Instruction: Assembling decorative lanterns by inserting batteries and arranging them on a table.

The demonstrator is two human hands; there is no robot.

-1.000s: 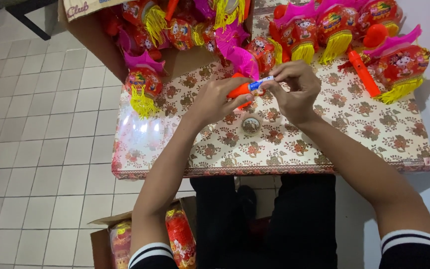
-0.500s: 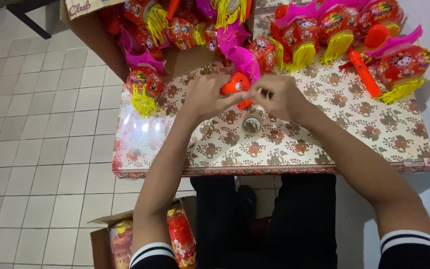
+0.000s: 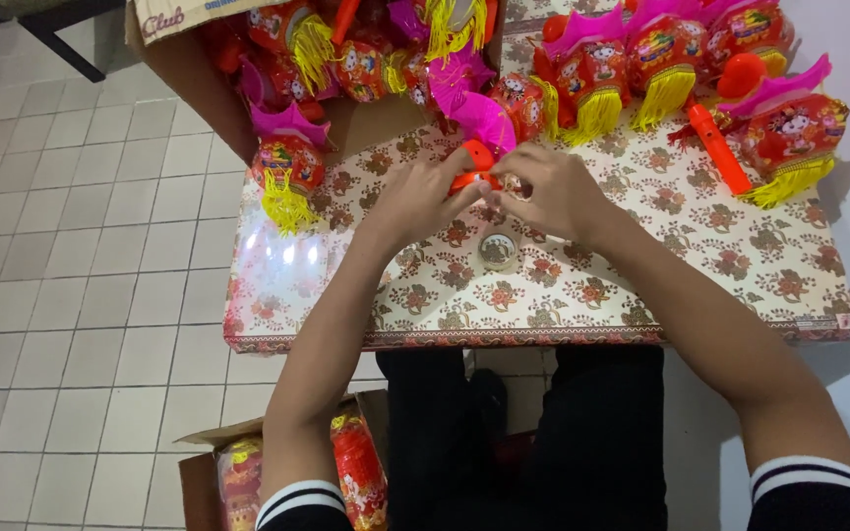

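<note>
Pale square floor tiles [image 3: 81, 246] spread to the left of a low table [image 3: 641, 285] covered in a floral-patterned cloth, seen from the head camera looking down over the person's dark-trousered knees. Both hands met just above the middle of the table. The left hand [image 3: 415, 197] and the right hand [image 3: 553, 192] each had their fingers closed on a small orange plastic piece [image 3: 474, 169], its long axis running roughly left to right between them, one end tucked under a pink paper fan [image 3: 479, 113]. Just below it on the cloth lay a small roll of tape [image 3: 497, 250]. Red lanterns with yellow tassels [image 3: 597, 93] crowded the table's far edge, some inside an open cardboard box [image 3: 189, 69]; an orange stick [image 3: 720, 147] lay among them at the right. Half a second before, the hands were cupped in the same spot; a second before, the right hand was raised higher, pinching something small and bluish against the piece.
</note>
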